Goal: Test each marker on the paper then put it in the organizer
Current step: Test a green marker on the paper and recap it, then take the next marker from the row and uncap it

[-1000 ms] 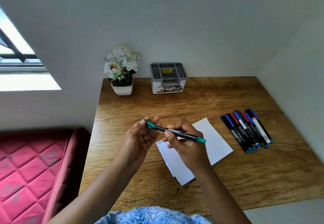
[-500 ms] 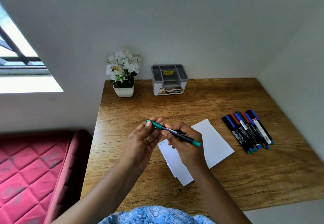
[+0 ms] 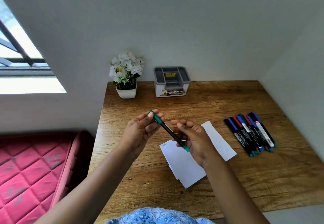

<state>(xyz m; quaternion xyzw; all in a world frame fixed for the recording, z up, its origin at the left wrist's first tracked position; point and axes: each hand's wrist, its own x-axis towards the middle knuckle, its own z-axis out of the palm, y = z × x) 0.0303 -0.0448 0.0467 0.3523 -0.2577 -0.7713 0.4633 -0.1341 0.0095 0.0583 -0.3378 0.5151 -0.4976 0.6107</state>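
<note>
**Desk:** What surrounds you at the brown wood-grain desk (image 3: 201, 104)?

**Caption:** To your left, beside the desk, lies a red quilted mattress (image 3: 33, 169). On the desk under your hands lie white paper sheets (image 3: 185, 167), a small scribble at their upper left corner. Against the back wall stand a white pot of white flowers (image 3: 126, 76) and, to its right, the white organizer box with a grey compartment tray (image 3: 171, 81). A row of black-barrelled markers with blue, red and green caps (image 3: 250, 134) lies on your right, well apart from the paper. Nothing stands between your hands and the organizer.

**Desk:** And the marker you hold?

**Caption:** The black marker with a green cap (image 3: 168, 130) sits above the paper, held in the air. Its long axis runs diagonally: the capped end points up-left toward the flowers, the green tail down-right toward you.

**Desk:** Your hands?

**Caption:** Your left hand (image 3: 140, 130) pinches the green cap between thumb and fingertips. Your right hand (image 3: 194, 139) curls loosely round the lower barrel, forefinger lifted.
</note>
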